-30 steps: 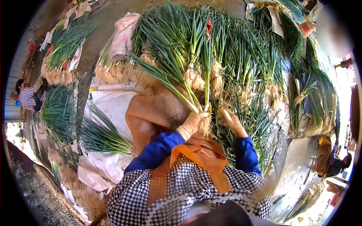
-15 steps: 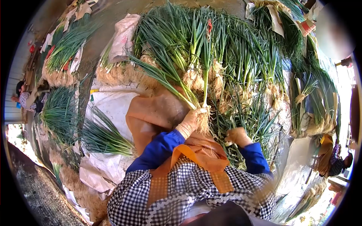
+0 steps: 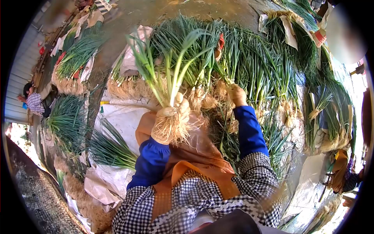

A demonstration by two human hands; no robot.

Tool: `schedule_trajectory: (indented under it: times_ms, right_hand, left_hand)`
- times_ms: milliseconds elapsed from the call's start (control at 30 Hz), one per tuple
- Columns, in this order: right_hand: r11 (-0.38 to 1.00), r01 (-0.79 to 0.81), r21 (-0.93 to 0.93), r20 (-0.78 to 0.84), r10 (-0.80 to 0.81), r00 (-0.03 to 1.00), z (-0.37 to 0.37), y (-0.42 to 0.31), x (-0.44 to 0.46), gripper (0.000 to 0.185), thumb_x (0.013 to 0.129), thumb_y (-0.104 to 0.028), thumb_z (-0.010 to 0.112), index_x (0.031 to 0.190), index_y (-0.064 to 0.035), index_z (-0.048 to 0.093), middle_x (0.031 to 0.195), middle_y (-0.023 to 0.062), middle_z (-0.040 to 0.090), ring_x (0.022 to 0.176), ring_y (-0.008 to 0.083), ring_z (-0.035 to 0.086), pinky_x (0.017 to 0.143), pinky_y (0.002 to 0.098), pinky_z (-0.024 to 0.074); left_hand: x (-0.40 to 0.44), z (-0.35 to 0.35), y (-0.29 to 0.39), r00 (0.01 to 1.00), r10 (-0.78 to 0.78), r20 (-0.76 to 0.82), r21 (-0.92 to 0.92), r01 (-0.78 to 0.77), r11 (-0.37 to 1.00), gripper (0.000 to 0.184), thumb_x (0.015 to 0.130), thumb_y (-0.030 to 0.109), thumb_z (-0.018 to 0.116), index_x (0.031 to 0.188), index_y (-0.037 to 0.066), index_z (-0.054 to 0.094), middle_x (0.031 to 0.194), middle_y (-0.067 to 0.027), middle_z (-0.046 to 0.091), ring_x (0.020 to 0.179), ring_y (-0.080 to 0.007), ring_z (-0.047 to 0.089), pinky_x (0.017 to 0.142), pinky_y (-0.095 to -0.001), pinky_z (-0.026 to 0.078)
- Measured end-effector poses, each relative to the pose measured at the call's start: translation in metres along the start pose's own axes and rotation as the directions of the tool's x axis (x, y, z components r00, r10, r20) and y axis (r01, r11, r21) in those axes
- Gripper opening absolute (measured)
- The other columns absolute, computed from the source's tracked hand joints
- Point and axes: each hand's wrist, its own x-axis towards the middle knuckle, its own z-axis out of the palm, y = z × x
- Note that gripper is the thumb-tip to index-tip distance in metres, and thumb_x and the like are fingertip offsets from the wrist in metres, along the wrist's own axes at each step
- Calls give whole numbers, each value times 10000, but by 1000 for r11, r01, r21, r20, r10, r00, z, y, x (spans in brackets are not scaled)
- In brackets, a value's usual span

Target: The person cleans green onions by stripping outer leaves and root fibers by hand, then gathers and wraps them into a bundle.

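My left hand (image 3: 165, 126) is wrapped round a small bunch of green onions (image 3: 171, 82), raised above the orange apron, with the leaves pointing up and away and pale stringy roots hanging over the fingers. Farther forward and to the right, my right hand (image 3: 236, 94) reaches to the root ends of the large pile of green onions (image 3: 257, 58); its fingers are closed at the stems there, and what they hold is too small to make out. A red cloth strip (image 3: 220, 46) lies among the leaves just beyond it.
A loose bunch (image 3: 111, 147) lies on white sheeting (image 3: 117, 115) at the left. More piles (image 3: 68, 115) lie farther left and at the right (image 3: 331, 113). One person (image 3: 35, 102) is at the far left, another (image 3: 350, 181) at the right edge. Trimmed leaves (image 3: 230, 142) lie near my right arm.
My left hand has lifted the bunch and moved left, its leaves now more upright. My right hand has gone from the loose leaves forward to the pile. The view has shifted slightly.
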Motion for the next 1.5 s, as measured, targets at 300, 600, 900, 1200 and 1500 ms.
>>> schedule_trajectory:
  times_ms: [300,600,900,1200,1500]
  right_hand:
    - [481,-248,841,233,92,968,-47,68,-167,296,905,-285,480,985,-16,575,727,35,573,634,132,539,648,242,452]
    - [683,-57,728,370,-322,872,-16,17,-207,401,904,-300,471,1191,-27,530,1151,144,563,1111,215,492,994,324,321]
    - [883,185,-432,402,4,916,-3,-55,-98,242,820,-309,539,885,-120,676,915,81,665,834,215,650,675,329,512]
    - [738,-207,643,424,-117,898,-70,1,-224,313,908,-268,476,740,-13,543,645,-28,462,575,98,453,528,276,391]
    - [909,-87,-407,670,362,648,-19,156,-238,319,836,-335,507,900,-64,662,901,164,636,864,284,617,682,358,491]
  left_hand:
    - [-24,-105,-79,959,-177,-223,-172,140,975,305,727,-7,526,1028,38,542,1056,-170,558,973,-253,567,782,-367,521]
    - [-48,-93,-173,729,-441,-524,-105,458,883,194,760,0,593,947,34,559,841,-63,606,739,-164,588,695,-283,501]
    - [-51,-101,-187,725,-124,-677,384,492,781,173,733,6,635,900,16,590,792,-41,595,706,-158,584,633,-281,492]
    - [-46,-122,-182,847,-1,-531,390,246,887,165,752,-3,572,915,18,590,858,-22,581,780,-136,556,706,-256,461]
    - [-45,-112,-166,771,-201,-605,42,283,958,350,752,48,534,1101,25,515,801,-38,560,694,-148,559,616,-283,497]
